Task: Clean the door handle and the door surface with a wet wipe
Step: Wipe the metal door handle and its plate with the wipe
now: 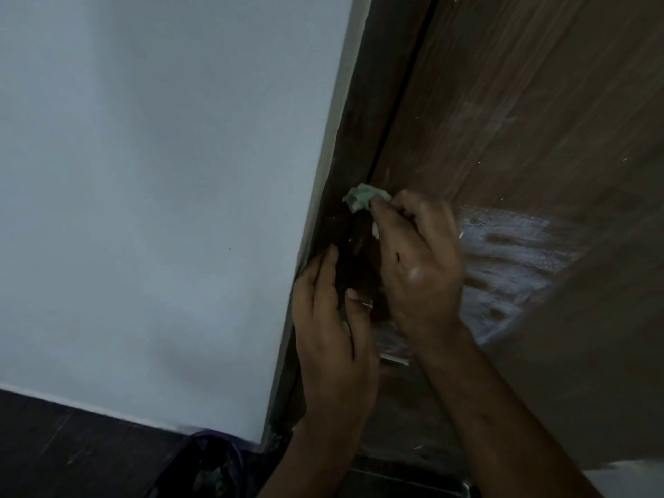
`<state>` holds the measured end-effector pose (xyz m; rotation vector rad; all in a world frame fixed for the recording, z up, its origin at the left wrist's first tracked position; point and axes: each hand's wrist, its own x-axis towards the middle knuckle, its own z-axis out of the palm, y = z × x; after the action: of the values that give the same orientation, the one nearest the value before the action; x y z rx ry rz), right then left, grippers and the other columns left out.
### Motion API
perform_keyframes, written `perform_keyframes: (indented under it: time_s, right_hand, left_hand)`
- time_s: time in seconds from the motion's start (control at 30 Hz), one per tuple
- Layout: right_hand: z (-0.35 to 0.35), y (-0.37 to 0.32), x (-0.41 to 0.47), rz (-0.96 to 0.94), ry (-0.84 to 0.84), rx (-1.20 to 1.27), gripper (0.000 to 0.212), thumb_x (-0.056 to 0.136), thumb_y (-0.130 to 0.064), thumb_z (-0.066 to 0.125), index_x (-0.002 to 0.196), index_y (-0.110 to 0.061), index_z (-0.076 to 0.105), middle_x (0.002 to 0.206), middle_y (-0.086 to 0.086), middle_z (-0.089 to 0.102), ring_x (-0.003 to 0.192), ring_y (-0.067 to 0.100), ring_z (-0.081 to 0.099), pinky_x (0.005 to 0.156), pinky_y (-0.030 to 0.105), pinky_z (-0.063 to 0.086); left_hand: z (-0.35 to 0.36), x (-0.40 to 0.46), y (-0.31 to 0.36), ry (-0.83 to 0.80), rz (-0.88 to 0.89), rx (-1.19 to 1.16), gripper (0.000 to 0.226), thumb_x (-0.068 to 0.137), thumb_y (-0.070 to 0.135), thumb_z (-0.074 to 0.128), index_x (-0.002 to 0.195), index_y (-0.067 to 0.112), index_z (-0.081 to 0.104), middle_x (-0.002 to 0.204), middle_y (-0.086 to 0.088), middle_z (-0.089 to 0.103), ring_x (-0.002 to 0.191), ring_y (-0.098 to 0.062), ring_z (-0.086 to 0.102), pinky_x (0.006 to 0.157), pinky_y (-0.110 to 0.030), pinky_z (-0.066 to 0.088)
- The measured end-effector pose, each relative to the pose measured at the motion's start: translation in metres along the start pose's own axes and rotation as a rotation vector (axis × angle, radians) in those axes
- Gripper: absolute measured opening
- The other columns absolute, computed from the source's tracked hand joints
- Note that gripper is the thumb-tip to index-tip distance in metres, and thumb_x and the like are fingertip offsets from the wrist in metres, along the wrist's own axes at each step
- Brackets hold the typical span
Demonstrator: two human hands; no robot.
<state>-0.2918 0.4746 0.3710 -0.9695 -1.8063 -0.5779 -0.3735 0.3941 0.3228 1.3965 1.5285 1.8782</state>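
Right hand (418, 260) presses crumpled wipe (363, 197) against door (521, 113).

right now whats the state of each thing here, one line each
wipe: crumpled, pinched in right hand, at the door's edge
right hand: grip shut on wipe
left hand: fingers curled at the handle area
handle: dark, mostly hidden, state unclear
door: wet streaks right of the hands
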Motion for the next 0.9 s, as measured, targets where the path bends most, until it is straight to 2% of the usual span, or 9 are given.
perform_keyframes:
  time_s: [0.13, 0.2, 0.27, 0.47, 0.57, 0.67, 0.73, 0.83, 0.9]
  right_hand:
    - [0.003, -0.008, -0.038, -0.124, -0.269, -0.003, 0.022, 0.094, 0.000, 0.068, 0.113, 0.010, 0.070, 0.114, 0.025, 0.067, 0.099, 0.035, 0.063, 0.089, 0.036, 0.054]
    - [0.001, -0.007, -0.064, -0.050, -0.448, 0.084, 0.023, 0.096, -0.003, 0.063, 0.115, 0.008, 0.068, 0.115, 0.024, 0.065, 0.096, 0.037, 0.066, 0.080, 0.047, 0.059]
    - [-0.002, -0.005, -0.071, 0.005, -0.499, 0.081, 0.025, 0.093, 0.001, 0.068, 0.117, 0.008, 0.069, 0.116, 0.023, 0.066, 0.099, 0.036, 0.066, 0.079, 0.047, 0.059]
    - [0.001, 0.000, -0.019, -0.026, -0.041, -0.006, 0.018, 0.098, 0.000, 0.065, 0.113, 0.008, 0.072, 0.108, 0.020, 0.067, 0.096, 0.027, 0.062, 0.094, 0.022, 0.046]
    - [0.011, -0.012, -0.036, -0.075, -0.207, -0.062, 0.021, 0.096, 0.002, 0.067, 0.115, 0.009, 0.071, 0.114, 0.023, 0.067, 0.100, 0.033, 0.063, 0.093, 0.031, 0.053]
    - [0.014, -0.019, -0.052, -0.117, -0.358, -0.064, 0.023, 0.090, 0.005, 0.073, 0.111, 0.012, 0.071, 0.114, 0.024, 0.069, 0.098, 0.038, 0.066, 0.083, 0.043, 0.057]
    - [0.015, -0.019, -0.037, -0.088, -0.224, -0.033, 0.018, 0.093, 0.005, 0.071, 0.109, 0.011, 0.073, 0.108, 0.023, 0.070, 0.093, 0.034, 0.065, 0.083, 0.033, 0.054]
    - [0.020, -0.021, -0.002, -0.044, 0.046, -0.030, 0.014, 0.099, 0.001, 0.063, 0.104, 0.007, 0.075, 0.099, 0.020, 0.068, 0.087, 0.028, 0.061, 0.090, 0.016, 0.039]
    - [0.028, -0.026, -0.003, -0.049, 0.069, -0.017, 0.014, 0.100, 0.002, 0.061, 0.104, 0.007, 0.074, 0.101, 0.019, 0.067, 0.088, 0.028, 0.059, 0.088, 0.021, 0.042]
  left_hand:
    - [-0.001, -0.009, -0.006, 0.056, 0.102, -0.002, 0.044, 0.101, 0.015, 0.043, 0.144, 0.006, 0.048, 0.141, -0.007, 0.049, 0.134, -0.016, 0.047, 0.108, -0.026, 0.039]
    - [-0.001, -0.011, -0.012, 0.043, 0.024, 0.004, 0.044, 0.103, 0.021, 0.041, 0.145, 0.011, 0.049, 0.141, -0.002, 0.049, 0.134, -0.009, 0.045, 0.108, -0.019, 0.037]
    - [-0.002, -0.013, -0.017, 0.025, -0.045, 0.024, 0.046, 0.103, 0.029, 0.039, 0.145, 0.015, 0.049, 0.140, 0.004, 0.047, 0.132, 0.001, 0.042, 0.106, -0.012, 0.034]
    - [0.001, -0.028, -0.024, -0.090, -0.236, 0.042, 0.052, 0.102, 0.048, 0.031, 0.150, 0.030, 0.038, 0.150, 0.004, 0.041, 0.136, -0.007, 0.041, 0.106, -0.017, 0.036]
    - [0.001, -0.033, -0.030, -0.097, -0.287, 0.020, 0.051, 0.100, 0.048, 0.033, 0.148, 0.031, 0.040, 0.150, 0.005, 0.042, 0.136, -0.008, 0.041, 0.105, -0.005, 0.028]
    - [-0.004, -0.037, -0.039, -0.112, -0.298, 0.052, 0.047, 0.098, 0.026, 0.041, 0.145, 0.026, 0.045, 0.147, 0.002, 0.045, 0.134, -0.012, 0.044, 0.110, -0.026, 0.038]
    - [-0.008, -0.039, -0.042, -0.091, -0.284, 0.059, 0.049, 0.095, 0.017, 0.044, 0.144, 0.022, 0.050, 0.144, 0.003, 0.048, 0.132, -0.010, 0.046, 0.109, -0.031, 0.041]
    - [-0.010, -0.037, -0.041, -0.053, -0.236, 0.046, 0.050, 0.093, 0.014, 0.045, 0.142, 0.018, 0.053, 0.136, 0.011, 0.051, 0.126, 0.005, 0.046, 0.104, -0.013, 0.038]
    - [-0.012, -0.035, -0.040, -0.037, -0.231, 0.025, 0.048, 0.093, 0.014, 0.045, 0.140, 0.017, 0.055, 0.134, 0.012, 0.053, 0.125, 0.005, 0.048, 0.104, -0.014, 0.040]
